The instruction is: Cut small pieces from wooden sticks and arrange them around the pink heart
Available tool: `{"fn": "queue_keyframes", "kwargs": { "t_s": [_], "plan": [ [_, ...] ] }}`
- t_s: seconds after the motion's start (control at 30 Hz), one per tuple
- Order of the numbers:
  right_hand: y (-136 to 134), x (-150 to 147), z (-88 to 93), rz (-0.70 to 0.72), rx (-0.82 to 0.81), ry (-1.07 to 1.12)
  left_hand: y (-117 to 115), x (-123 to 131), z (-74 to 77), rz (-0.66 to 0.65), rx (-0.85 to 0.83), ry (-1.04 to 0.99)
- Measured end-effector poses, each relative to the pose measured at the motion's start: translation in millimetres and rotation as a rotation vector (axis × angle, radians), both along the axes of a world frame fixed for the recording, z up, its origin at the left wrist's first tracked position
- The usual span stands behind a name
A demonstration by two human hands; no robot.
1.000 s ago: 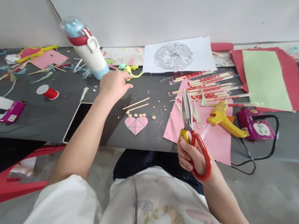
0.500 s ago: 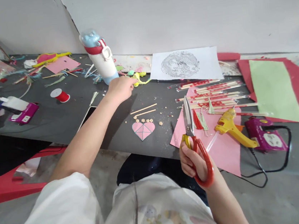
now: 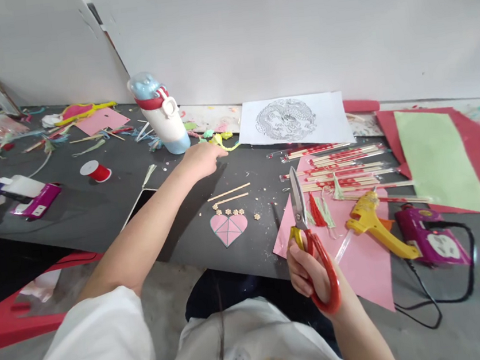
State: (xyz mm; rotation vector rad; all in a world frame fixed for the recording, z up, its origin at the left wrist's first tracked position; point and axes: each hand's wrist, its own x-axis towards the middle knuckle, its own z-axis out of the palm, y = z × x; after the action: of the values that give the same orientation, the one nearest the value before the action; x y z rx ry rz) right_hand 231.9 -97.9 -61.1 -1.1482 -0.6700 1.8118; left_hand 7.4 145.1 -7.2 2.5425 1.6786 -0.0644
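Note:
My right hand (image 3: 308, 270) is wrapped around the red and yellow handles of a pair of scissors (image 3: 298, 199), whose closed blades point up and away from me. My left hand (image 3: 204, 160) reaches over the table beside a water bottle (image 3: 164, 119), fingertips near a yellow-green strip (image 3: 223, 141). Its fingers are mostly hidden behind its back, so its hold does not show. Between my hands lies a pink paper heart (image 3: 229, 229) with dark lines. Small flower-shaped beads (image 3: 228, 212) line its top edge, with two thin sticks (image 3: 229, 195) above them.
A yellow glue gun (image 3: 377, 225) lies on pink paper (image 3: 366, 275) at right, beside a purple power box (image 3: 430, 233). Behind are wrapped sticks (image 3: 343, 169), tassels (image 3: 319, 208) and a dragon print (image 3: 287, 119). At left are red thread (image 3: 95, 171) and another purple box (image 3: 37, 201).
The view has shifted, so the table sits lower in the picture. My left hand has moved slightly right and nearer to me, away from the bottle's base. The scissors stay in my right hand.

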Motion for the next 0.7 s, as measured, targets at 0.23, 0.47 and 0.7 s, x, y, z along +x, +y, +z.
{"fn": "queue_keyframes", "kwargs": {
  "t_s": [0.23,0.47,0.7],
  "plan": [
    [11.6,5.5,5.8,-0.041,-0.005,-0.001,12.9,13.8,9.2,-0.175,0.004,0.022],
    [19.8,7.1,7.1,-0.055,-0.008,0.002,38.7,22.9,17.0,-0.107,-0.035,-0.115],
    [23.4,12.1,9.0,-0.059,0.014,-0.070,93.2,47.4,2.2,0.132,0.142,-0.196]
  ]
}}
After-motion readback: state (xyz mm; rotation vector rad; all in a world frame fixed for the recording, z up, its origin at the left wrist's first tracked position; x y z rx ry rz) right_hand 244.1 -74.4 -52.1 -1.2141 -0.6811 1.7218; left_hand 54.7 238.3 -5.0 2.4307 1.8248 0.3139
